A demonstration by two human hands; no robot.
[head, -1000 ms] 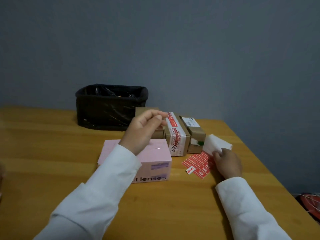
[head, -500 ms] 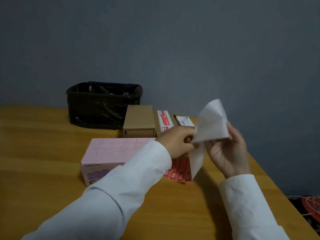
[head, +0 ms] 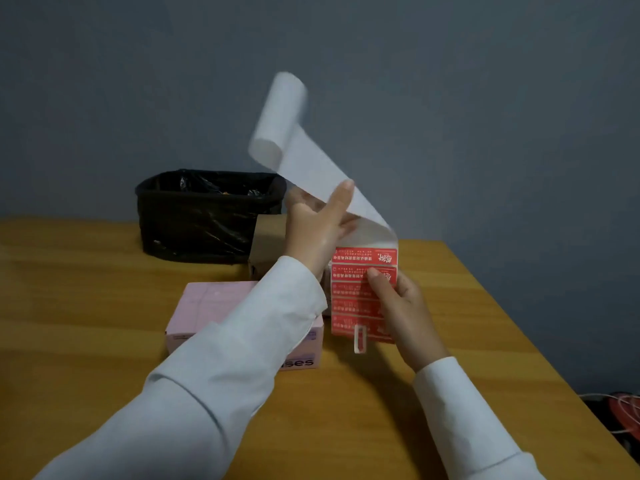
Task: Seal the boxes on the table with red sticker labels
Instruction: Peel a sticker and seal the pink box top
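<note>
My right hand [head: 403, 308] holds a sheet of red sticker labels [head: 353, 299] upright above the table, thumb pressed on its front. The sheet's empty white backing strip [head: 298, 150] curls up and back to the left. My left hand [head: 320, 226] is raised against that strip with fingers extended, touching it where it bends over. A loose label hangs from the sheet's lower edge. The pink box [head: 214, 306] lies on the table under my left forearm. A brown cardboard box [head: 266, 237] behind it is mostly hidden by my left hand.
A black bin lined with a black bag [head: 204, 216] stands at the back of the wooden table [head: 86, 306]. The table's right edge runs diagonally near my right arm; red cables [head: 623, 410] lie on the floor beyond it.
Both hands have lifted the label sheet higher and turned its red face toward me. The white backing strip has unrolled upward. My left hand went from pinching the paper to lying flat against it.
</note>
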